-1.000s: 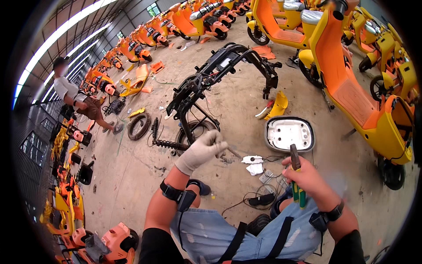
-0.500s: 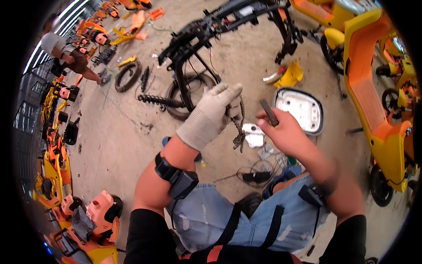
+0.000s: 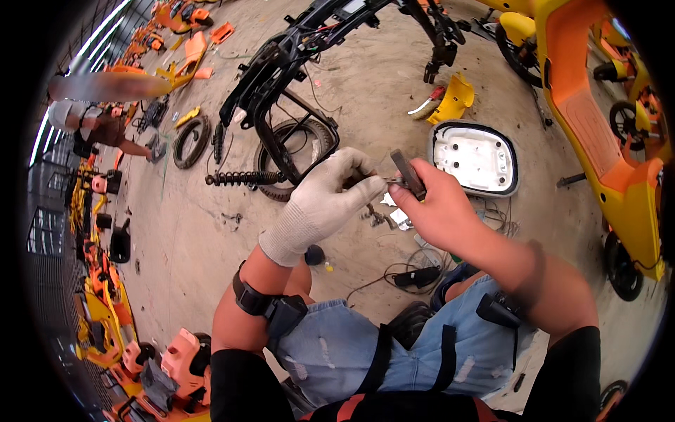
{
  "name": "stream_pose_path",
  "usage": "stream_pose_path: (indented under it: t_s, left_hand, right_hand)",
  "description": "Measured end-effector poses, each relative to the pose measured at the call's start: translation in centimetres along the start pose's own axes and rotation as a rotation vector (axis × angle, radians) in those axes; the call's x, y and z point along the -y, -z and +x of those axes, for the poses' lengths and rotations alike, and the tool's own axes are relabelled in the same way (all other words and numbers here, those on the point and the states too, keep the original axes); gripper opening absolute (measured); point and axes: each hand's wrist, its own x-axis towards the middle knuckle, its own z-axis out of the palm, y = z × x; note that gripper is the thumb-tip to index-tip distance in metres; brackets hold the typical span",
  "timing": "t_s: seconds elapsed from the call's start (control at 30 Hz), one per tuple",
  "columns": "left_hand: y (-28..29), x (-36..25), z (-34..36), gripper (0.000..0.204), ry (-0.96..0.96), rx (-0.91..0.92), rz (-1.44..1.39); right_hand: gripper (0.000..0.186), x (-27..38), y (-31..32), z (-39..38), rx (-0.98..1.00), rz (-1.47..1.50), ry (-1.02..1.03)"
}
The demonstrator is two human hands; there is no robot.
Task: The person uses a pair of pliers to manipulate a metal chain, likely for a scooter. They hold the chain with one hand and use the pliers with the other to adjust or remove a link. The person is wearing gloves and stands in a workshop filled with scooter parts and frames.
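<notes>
My left hand (image 3: 325, 200), in a pale knit glove, pinches a small grimy metal piece (image 3: 374, 218), part of which hangs below the fingers. My bare right hand (image 3: 432, 204) grips pliers (image 3: 404, 169), their dark jaws against the piece beside my left thumb; the exact contact is hard to make out. Just beyond my hands stand a black scooter frame (image 3: 309, 39) with a coil-spring shock (image 3: 246, 179) and a tyre (image 3: 320, 130). A white molded shell with a dark rim (image 3: 470, 132) lies to the right.
Orange-yellow scooters (image 3: 566, 105) stand at right; more, with scattered parts (image 3: 109, 302), line the left. A loose tyre (image 3: 188, 141), a yellow panel (image 3: 453, 95) and cables (image 3: 397, 285) lie on the concrete floor (image 3: 183, 239). Another person (image 3: 102, 126), partly blurred, is at upper left.
Both my hands have come together: the right one, with the pliers, moved up and left to the piece in my left hand. My view has tipped further down.
</notes>
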Motion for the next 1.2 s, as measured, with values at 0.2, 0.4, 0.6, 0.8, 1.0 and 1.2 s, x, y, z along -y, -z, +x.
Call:
stream_pose_path:
  t_s: [0.2,0.4,0.6,0.8,1.0,1.2]
  left_hand:
    - [0.0,4.1,1.1,0.071,0.009,0.138,0.71]
    - [-2.7,7.7,3.2,0.08,0.255,0.071,0.798]
    - [-5.3,10.7,3.4,0.07,0.207,0.118,0.628]
    - [-7.2,10.0,2.9,0.063,0.229,-0.007,0.445]
    - [-7.2,8.7,2.6,0.065,0.136,-0.137,0.459]
    - [-4.8,8.5,2.8,0.066,0.17,-0.202,0.496]
  right_hand:
    - [0.025,0.8,2.0,-0.2,-0.032,0.02,0.012]
    - [0.026,2.7,2.9,-1.5,-0.029,0.181,0.009]
    - [0.023,2.8,2.5,-2.5,-0.052,0.106,0.063]
    - [0.022,2.1,3.4,-3.0,-0.031,0.088,0.092]
    - [0.022,1.8,3.3,-3.3,-0.008,0.132,0.155]
    - [0.024,1.3,2.8,-3.2,-0.016,0.13,0.184]
